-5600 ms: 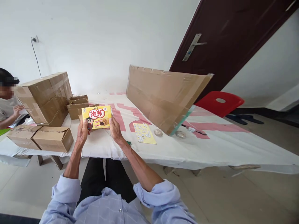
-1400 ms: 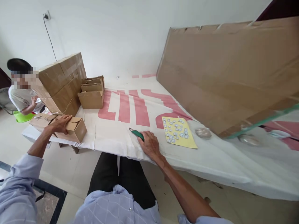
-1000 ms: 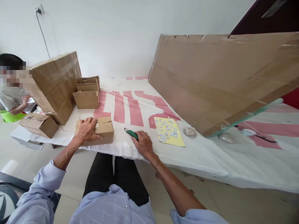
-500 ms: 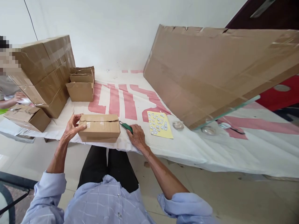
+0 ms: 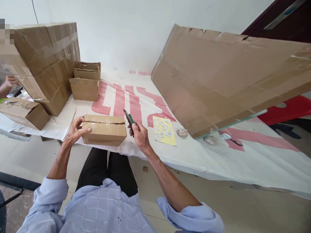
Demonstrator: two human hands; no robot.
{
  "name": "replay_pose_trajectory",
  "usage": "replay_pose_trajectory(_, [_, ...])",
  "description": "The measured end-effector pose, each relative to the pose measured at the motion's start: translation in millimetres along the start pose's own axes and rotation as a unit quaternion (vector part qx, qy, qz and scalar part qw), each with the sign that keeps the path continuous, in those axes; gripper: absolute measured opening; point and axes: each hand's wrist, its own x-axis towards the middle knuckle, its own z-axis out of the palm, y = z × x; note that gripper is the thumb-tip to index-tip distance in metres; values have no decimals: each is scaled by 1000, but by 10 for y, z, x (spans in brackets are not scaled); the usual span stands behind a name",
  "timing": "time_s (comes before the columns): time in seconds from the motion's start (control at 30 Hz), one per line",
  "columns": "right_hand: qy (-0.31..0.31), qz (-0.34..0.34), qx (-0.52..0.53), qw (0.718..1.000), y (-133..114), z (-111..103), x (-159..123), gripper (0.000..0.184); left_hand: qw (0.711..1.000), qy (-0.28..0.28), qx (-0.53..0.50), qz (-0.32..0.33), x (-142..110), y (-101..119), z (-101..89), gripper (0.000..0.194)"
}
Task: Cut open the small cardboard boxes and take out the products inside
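Head: box (image 5: 104, 132) at table edge (image 5: 170, 161)

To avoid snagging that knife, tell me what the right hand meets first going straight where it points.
Probably the open cardboard boxes: the right hand, knife leading, points away and leftward over the cloth toward their right edge. It might just miss them; height and depth are unclear.

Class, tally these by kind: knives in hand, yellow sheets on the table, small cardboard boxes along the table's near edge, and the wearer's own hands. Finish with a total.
Knives: 1 (green knife)
Yellow sheets: 1 (yellow sheet)
Small boxes: 2 (box at the left hand; box farther left)
Own hands: 2 (left hand; right hand)
Total: 6
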Motion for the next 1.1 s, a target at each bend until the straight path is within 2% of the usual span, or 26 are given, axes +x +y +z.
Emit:
replay_pose_trajectory(0.1, [-21, -17, 12, 1000, -188, 108, 14, 42, 1000, -5, 17, 14, -81, 24, 42, 64])
replay_pose_trajectory(0.17, [-29, -27, 1, 999, -258, 88, 48, 44, 999, -1, 43, 20, -155, 47, 68, 68])
replay_pose_trajectory(0.37, [-94, -89, -74, 989, -553, -264, 193, 42, 994, 22, 104, 29, -333, 100, 142, 74])
replay_pose_trajectory(0.53, [-185, -154, -139, 961, -949, -410, 283, 34, 991, 31, 122, 39, -388, 85, 184, 73])
replay_pose_trajectory(0.73, [-287, -195, -175, 922, -1301, -336, 378, 27, 990, 6, 128, 53, -392, 83, 177, 107])
replay_pose_trajectory(0.87, [-322, -225, -224, 892, -1473, -256, 420, 26, 990, -1, 136, 48, -392, 103, 163, 107])
replay_pose_trajectory(0.93, [-331, -233, -239, 883, -1539, -246, 446, 25, 989, -3, 139, 45, -399, 114, 155, 103])
replay_pose_trajectory(1.0, [-323, -227, -233, 889, -1558, -282, 486, 24, 988, -8, 145, 41, -402, 124, 146, 97])
replay_pose_trajectory(1.1, [-233, -201, -197, 931, -1393, -412, 565, 26, 987, -11, 154, 40, -390, 131, 138, 94])
